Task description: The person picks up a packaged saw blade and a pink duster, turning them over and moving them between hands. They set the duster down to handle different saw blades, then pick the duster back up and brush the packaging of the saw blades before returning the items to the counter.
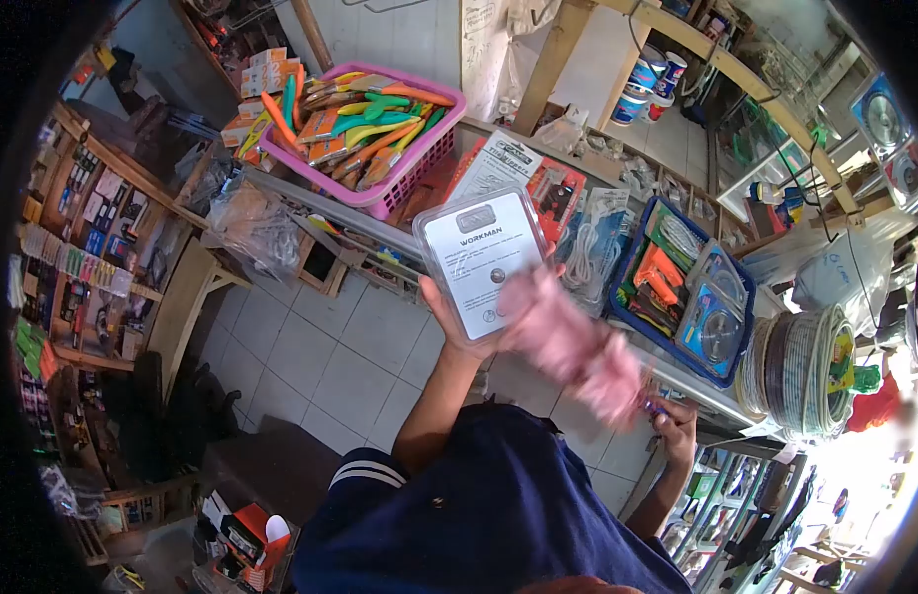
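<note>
My left hand (451, 319) is closed around the lower part of a clear plastic blister pack (469, 262). The pack's white card, printed "WORKMAN", faces up at me. On the other side, my right hand (675, 428) grips the thin purple handle of a pink duster (573, 346). Motion blurs the duster's fluffy head, which overlaps the pack's lower right edge. Just beyond the pack, packaged goods (500, 163) with printed cards lie on the counter.
A pink basket (445, 148) of colourful-handled tools stands at the far left of the counter. To the right are a blue basket (617, 322) of packaged items and coiled hoses or cables (800, 371). Shelves (107, 267) line the left, above a tiled floor (330, 346).
</note>
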{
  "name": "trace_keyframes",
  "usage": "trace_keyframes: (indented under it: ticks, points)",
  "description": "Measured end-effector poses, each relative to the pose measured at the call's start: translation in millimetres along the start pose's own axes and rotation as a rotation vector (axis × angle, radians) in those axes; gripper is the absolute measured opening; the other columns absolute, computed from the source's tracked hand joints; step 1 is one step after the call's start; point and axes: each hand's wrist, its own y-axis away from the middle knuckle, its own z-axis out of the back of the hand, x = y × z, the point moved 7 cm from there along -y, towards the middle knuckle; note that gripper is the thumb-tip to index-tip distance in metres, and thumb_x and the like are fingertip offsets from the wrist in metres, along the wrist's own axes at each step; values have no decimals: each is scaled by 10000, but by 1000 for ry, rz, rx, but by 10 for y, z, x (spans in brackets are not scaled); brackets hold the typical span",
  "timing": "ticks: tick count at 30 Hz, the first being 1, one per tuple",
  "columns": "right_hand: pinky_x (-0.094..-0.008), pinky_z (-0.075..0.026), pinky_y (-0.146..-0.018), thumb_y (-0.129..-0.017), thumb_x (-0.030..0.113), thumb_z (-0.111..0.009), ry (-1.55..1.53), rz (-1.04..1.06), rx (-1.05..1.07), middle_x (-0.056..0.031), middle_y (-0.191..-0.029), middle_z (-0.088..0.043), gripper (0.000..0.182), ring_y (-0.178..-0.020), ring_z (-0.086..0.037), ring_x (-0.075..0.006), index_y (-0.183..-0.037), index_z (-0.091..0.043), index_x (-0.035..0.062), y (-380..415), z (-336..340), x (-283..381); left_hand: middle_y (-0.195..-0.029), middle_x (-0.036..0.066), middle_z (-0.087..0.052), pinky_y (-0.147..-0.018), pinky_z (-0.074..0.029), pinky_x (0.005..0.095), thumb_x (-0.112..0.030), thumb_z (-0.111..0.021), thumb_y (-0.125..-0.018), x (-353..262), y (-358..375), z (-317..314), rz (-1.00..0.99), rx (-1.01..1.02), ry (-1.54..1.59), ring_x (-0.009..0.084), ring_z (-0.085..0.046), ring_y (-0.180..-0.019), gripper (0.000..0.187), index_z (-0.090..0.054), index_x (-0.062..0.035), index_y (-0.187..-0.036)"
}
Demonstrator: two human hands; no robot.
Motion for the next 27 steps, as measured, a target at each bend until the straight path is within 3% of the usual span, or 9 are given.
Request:
trace_keyframes:
  ticks: [3,11,12,15,16,19,23,24,27]
  points:
    - [-223,-388,-606,-764,268,-730,-20,-48,1,-8,-757,-629,464,-659,-510,-67,-1086,-694,-65,65,78,-88,-1561,155,-253,-1117,-311,587,-893,-393,-738,3,-93,-202,64,173,435,383,-351,-1377,1121,-147,-161,-1551]
    - [-230,-427,-682,-793,306,-747,-49,-37,33,-21,-816,-668,454,-726,-562,-84,-1081,-708,-44,85,-13,-147,-1547,173,-287,-1108,-302,599,-931,-354,-705,215,0,-176,168,202,496,406,-343,-1383,1168,-150,-154,-1553]
    - [-220,-403,-645,-801,304,-741,-38,34,39,0,-784,-642,447,-692,-531,-68,-1084,-708,-41,63,-71,-106,-1544,194,-280,-1104,-299,612,-931,-359,-702,227,-11,-366,244,377,332,399,-337,-1389,1168,-155,-158,-1553]
    - [-213,-301,-563,-782,385,-709,-71,-44,-37,51,-659,-547,512,-591,-420,-33,-1058,-715,-46,58,-118,-115,-1551,205,-257,-1089,-291,653,-927,-405,-689,224,-10,-147,155,78,305,430,-323,-1384,1200,-130,-142,-1554]
    - [-211,-299,-563,-779,375,-709,-106,-87,-35,50,-661,-552,501,-588,-423,-33,-1054,-718,-45,61,-93,-166,-1535,229,-272,-1085,-307,636,-926,-429,-674,268,9,-123,190,94,652,446,-349,-1362,1205,-161,-143,-1549]
    - [-214,-296,-546,-797,339,-702,-71,-31,4,51,-664,-545,467,-578,-415,-36,-1062,-713,-46,73,-99,-110,-1549,175,-276,-1086,-313,627,-908,-432,-696,241,17,-358,265,378,294,406,-362,-1368,1168,-166,-156,-1549]
    - [-217,-279,-535,-792,345,-695,-98,-90,-34,48,-638,-520,473,-564,-399,-40,-1052,-712,-50,87,35,-281,-1533,212,-280,-1083,-314,623,-876,-448,-727,242,27,-126,181,97,693,452,-364,-1347,1139,-173,-134,-1546]
    - [-219,-307,-542,-778,351,-702,-65,-104,-6,40,-637,-534,476,-579,-427,-47,-1050,-720,-39,94,79,-300,-1524,227,-286,-1080,-325,612,-857,-459,-741,232,22,-74,144,8,385,449,-354,-1356,1120,-181,-126,-1543]
    - [-227,-325,-541,-763,335,-705,18,-101,30,33,-617,-535,469,-576,-450,-56,-1051,-725,-35,76,80,-154,-1526,207,-299,-1087,-325,600,-844,-448,-758,146,21,-430,165,262,382,430,-347,-1370,1093,-191,-128,-1542]
